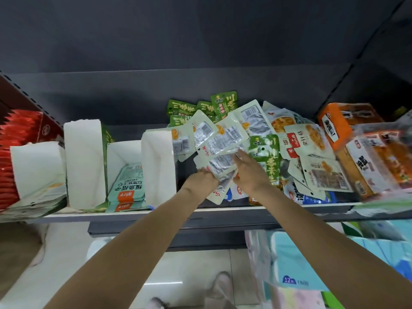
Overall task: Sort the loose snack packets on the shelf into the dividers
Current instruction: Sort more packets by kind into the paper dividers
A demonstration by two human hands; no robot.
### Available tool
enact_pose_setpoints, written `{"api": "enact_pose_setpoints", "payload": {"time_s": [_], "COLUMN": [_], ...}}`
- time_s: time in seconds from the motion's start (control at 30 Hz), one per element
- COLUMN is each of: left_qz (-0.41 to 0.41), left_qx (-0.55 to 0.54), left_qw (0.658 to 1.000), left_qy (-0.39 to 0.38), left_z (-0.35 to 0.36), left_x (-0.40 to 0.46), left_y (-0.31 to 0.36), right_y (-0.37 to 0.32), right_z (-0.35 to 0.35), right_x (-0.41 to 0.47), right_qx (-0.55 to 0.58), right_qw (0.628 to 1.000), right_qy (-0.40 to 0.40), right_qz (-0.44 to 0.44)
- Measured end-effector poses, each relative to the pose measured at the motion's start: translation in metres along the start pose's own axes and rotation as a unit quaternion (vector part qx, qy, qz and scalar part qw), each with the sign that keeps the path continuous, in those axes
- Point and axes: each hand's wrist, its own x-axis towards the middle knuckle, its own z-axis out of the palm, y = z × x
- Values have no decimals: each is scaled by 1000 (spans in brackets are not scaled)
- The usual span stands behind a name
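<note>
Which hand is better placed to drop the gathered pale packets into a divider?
Probably left: the left hand grips the pale packets beside the white dividers; the right hand is farther away.

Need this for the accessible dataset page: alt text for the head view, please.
Both hands gather a fanned stack of pale snack packets over a shelf: the left hand grips its lower edge, the right hand lies on top. Loose green and pale packets are heaped to the right; white paper dividers stand to the left, one holding mint-green packets.
</note>
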Motion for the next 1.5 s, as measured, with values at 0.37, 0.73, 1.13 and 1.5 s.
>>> {"api": "enact_pose_setpoints", "payload": {"time_s": [0.37, 0.73, 1.13, 1.5], "left_qz": [24, -33, -113, -138], "left_qx": [31, -466, -447, -384], "left_qw": [978, 779, 745, 789], "left_qy": [206, 417, 483, 459], "left_z": [-30, -47, 27, 95], "left_x": [-27, -113, -254, -295], "left_y": [-24, -113, -256, -317], "right_y": [-11, -94, -299, -394], "right_z": [-15, -84, -46, 17], "right_x": [-8, -45, -41, -24], "right_qx": [45, 288, 361, 292], "right_qw": [999, 934, 904, 939], "right_qy": [14, 181, 154, 94], "right_qz": [-15, -105, -172, -152]}}
